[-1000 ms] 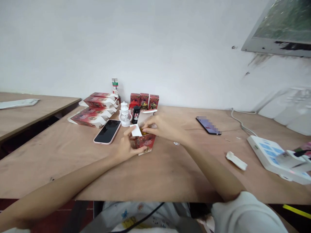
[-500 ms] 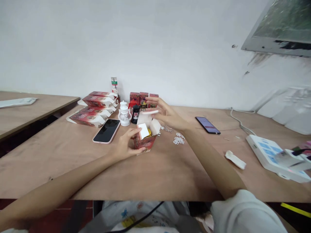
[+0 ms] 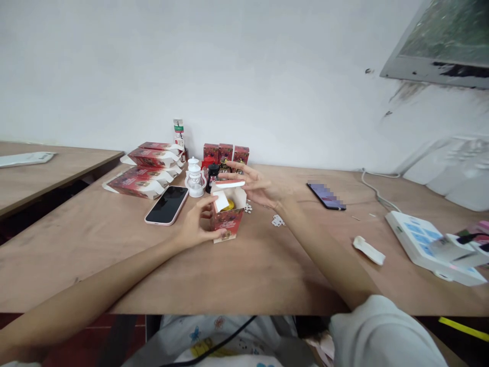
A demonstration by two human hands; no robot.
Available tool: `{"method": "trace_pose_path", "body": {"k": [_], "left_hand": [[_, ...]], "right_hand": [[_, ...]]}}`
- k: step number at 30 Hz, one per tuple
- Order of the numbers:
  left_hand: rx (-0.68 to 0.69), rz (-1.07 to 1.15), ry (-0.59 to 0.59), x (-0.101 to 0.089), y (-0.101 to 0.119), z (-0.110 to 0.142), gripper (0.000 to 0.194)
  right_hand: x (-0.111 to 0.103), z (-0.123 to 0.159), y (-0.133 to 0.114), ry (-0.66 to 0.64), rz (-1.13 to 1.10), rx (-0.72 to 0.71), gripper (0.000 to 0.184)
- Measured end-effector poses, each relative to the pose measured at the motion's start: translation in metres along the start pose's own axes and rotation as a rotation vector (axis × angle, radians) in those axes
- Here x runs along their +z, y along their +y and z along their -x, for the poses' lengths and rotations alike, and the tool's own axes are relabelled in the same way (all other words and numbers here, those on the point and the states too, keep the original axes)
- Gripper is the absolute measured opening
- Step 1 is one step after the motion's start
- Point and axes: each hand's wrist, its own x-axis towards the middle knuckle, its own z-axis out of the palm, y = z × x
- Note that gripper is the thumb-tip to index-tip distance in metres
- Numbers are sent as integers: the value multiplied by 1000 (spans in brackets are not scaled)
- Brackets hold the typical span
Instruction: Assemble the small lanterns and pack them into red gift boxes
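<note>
A small red printed cardboard box [image 3: 228, 224] stands upright on the table, its top flaps raised. My left hand [image 3: 199, 223] grips it from the left, thumb on the front and fingers by a white side flap [image 3: 221, 200]. Something yellow [image 3: 229, 205] shows inside the box mouth. My right hand [image 3: 255, 187] is open, fingers stretched out behind and beside the raised lid flap [image 3: 229, 184]; whether they touch it I cannot tell. Just behind the box are a white miniature lantern [image 3: 195, 179] and a black one [image 3: 212, 176].
Flat-lying red cartons [image 3: 135, 182] and a pink-edged phone [image 3: 168, 205] are at left. Several closed red boxes [image 3: 225, 151] stand by the wall. Small white pieces [image 3: 277, 220], another phone [image 3: 324, 195], a crumpled white scrap [image 3: 369, 250] and a power strip [image 3: 414, 244] lie at right.
The box has turned more upright, showing more of its front. My right hand has moved slightly down, and the lid flap now leans lower over the box. My left hand keeps its grip.
</note>
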Motion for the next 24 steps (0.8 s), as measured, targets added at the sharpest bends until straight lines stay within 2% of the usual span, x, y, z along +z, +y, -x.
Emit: {"method": "trace_pose_path", "body": {"k": [6,14,17,21,24], "left_hand": [[-203,55,-84,-4,13,-8,97],[-261,5,-86,-5,15,-9,119],[-194,-24,-102,-6,17,-9,113],[-90,-56,-135,-7,15,-9,94],[-84,-17,-121,-4,11,-6,95]], "right_hand": [[-3,-7,14,12,-33,6,62],[-2,-10,24,55,27,78,64],[7,-11,26,55,57,18,63],[17,-5,12,-5,99,-158,59],[16,5,-8,-84,243,-148,45]]}}
